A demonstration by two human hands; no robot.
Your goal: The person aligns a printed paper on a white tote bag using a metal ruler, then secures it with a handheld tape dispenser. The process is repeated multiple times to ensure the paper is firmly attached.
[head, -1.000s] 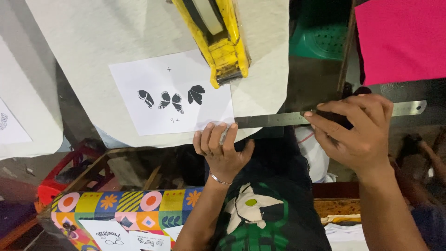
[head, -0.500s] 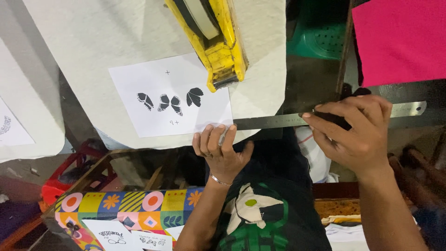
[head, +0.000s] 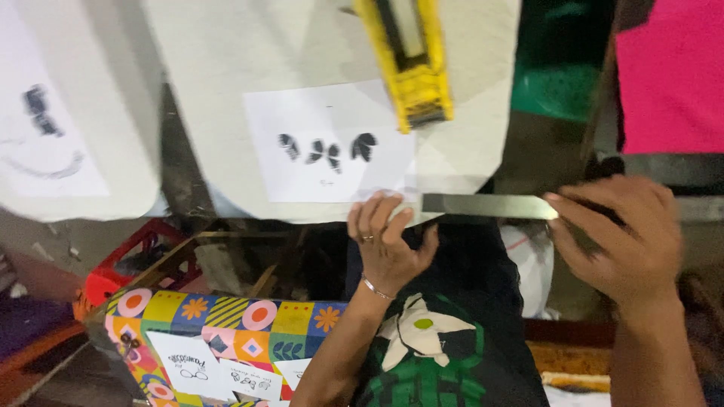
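My left hand [head: 386,240] grips the near edge of a cream fabric sheet [head: 249,53], fingers on top just below a white paper [head: 332,139] printed with small black butterfly-like shapes. My right hand [head: 622,237] is closed around the right part of a long metal ruler [head: 486,205], whose left end reaches the fabric's near edge beside my left fingers. A yellow tool with a black centre [head: 411,64] lies on the fabric above the paper.
A second cream sheet with a printed paper [head: 53,136] lies at the left. Pink fabric [head: 671,75] is at the upper right, a green object [head: 558,83] beside it. Below are a red crate [head: 124,260] and a colourful patterned box [head: 226,332].
The camera view has shifted, so everything sits further right and lower in the frame. Both hands keep their hold on the fabric edge and the ruler.
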